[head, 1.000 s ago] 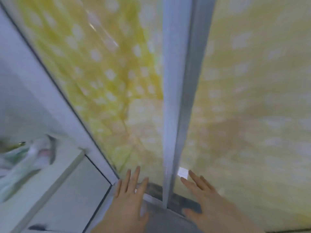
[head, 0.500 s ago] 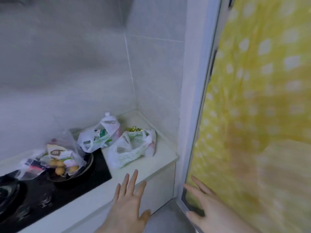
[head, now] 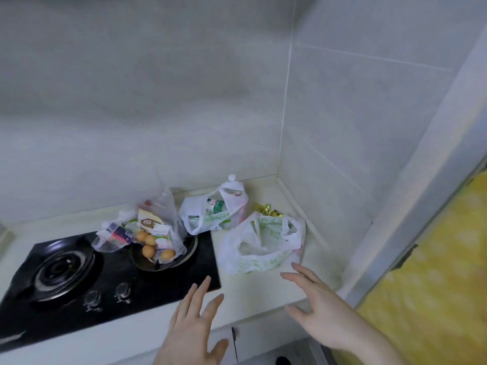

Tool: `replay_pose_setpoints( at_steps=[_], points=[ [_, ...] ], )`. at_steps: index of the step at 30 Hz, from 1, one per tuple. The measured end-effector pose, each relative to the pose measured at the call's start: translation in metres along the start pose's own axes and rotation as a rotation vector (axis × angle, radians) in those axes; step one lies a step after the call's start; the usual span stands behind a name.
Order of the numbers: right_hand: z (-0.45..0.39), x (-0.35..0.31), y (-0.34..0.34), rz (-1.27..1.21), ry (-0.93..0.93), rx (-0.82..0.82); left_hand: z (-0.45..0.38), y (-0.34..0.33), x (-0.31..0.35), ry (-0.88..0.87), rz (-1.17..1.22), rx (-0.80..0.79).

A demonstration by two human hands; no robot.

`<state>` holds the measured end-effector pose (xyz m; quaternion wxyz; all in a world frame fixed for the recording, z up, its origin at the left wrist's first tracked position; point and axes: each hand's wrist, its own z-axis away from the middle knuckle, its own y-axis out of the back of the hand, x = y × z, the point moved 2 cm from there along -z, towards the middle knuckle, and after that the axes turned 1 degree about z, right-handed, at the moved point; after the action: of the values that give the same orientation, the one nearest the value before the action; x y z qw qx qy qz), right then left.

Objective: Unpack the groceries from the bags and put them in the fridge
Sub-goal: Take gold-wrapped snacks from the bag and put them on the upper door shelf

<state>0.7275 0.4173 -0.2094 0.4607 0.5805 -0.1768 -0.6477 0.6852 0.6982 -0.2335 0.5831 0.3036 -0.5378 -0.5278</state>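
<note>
Head view only: both hands out in front, nothing in either. Left hand (head: 193, 330) flat, fingers straight and spread, over the front edge of the pale countertop (head: 253, 291), fingertips near the corner of the black glass gas hob (head: 110, 283). Right hand (head: 324, 314) also released, fingers extended, tips just short of the nearest white plastic grocery bag with green print (head: 263, 248), not touching it as far as I can tell. That bag sits on the counter in the tiled corner, mouth slack; gold foil-wrapped pieces (head: 266, 209) right behind it. Second white plastic bag (head: 214, 210) further back by the wall, a bottle with a white cap and green label inside, upright. Clear plastic bag (head: 147, 227) lies partly in a dark round pan (head: 164, 255) on the hob's right burner, holding packets and some round orange-brown items, type unclear. Yellow dotted fridge front (head: 434, 272) at right edge, door state can't tell.
</note>
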Motion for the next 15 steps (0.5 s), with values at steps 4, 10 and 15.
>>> replay_pose_setpoints(
  at_steps=[4,10,15],
  points=[
    [-0.065,0.016,0.017,0.017,0.047,-0.029,-0.038,-0.006,-0.002,0.02,0.021,0.107],
    [-0.167,0.058,0.044,0.035,0.06,-0.102,-0.129,-0.006,0.028,0.071,0.094,0.083],
    [-0.24,0.095,0.054,0.083,0.026,-0.184,-0.196,-0.014,0.038,0.117,0.1,0.062]
  ],
)
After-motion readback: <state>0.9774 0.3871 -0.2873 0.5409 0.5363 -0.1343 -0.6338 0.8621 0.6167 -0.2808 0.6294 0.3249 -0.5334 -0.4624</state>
